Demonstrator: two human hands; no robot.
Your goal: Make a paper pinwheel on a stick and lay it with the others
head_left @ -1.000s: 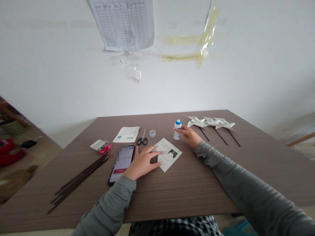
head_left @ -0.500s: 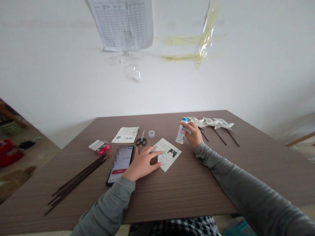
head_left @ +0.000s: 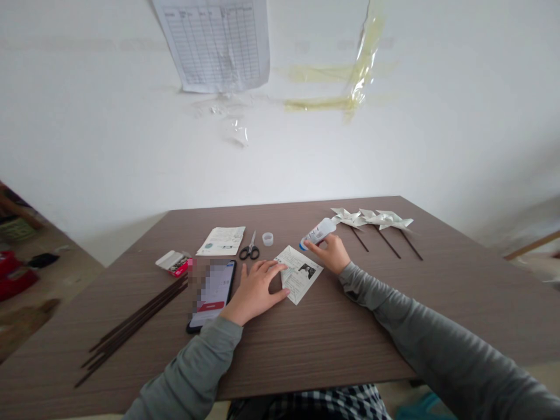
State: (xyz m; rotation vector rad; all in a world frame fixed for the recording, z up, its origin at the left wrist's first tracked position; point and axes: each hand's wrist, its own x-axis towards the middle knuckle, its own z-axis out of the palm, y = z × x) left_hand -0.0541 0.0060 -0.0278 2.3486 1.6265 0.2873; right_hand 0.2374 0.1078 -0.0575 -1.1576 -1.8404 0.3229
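Note:
A square of printed paper (head_left: pixel 301 280) with diagonal creases and a small dark picture lies on the table before me. My left hand (head_left: pixel 259 287) rests on its left side, fingers spread. In my right hand (head_left: pixel 330 252) is a clear glue bottle (head_left: pixel 322 230) with a blue end, tilted so that this end points down and left, close to the paper's upper edge. Whether the blue end touches the paper I cannot tell. Beyond the right hand lie several paper pinwheels (head_left: pixel 385 219) on dark sticks.
Left of the paper are a phone (head_left: pixel 213 297), scissors (head_left: pixel 249 251), a small clear cap (head_left: pixel 268 238) and a stack of paper (head_left: pixel 221 241). An opened red-and-white box (head_left: pixel 175 263) stands by several dark sticks (head_left: pixel 131 326). The table (head_left: pixel 324 350) meets a white wall.
My right hand has turned the glue bottle from upright with the blue end up to tilted with it down, and moved it left toward the paper. My left hand stays on the paper.

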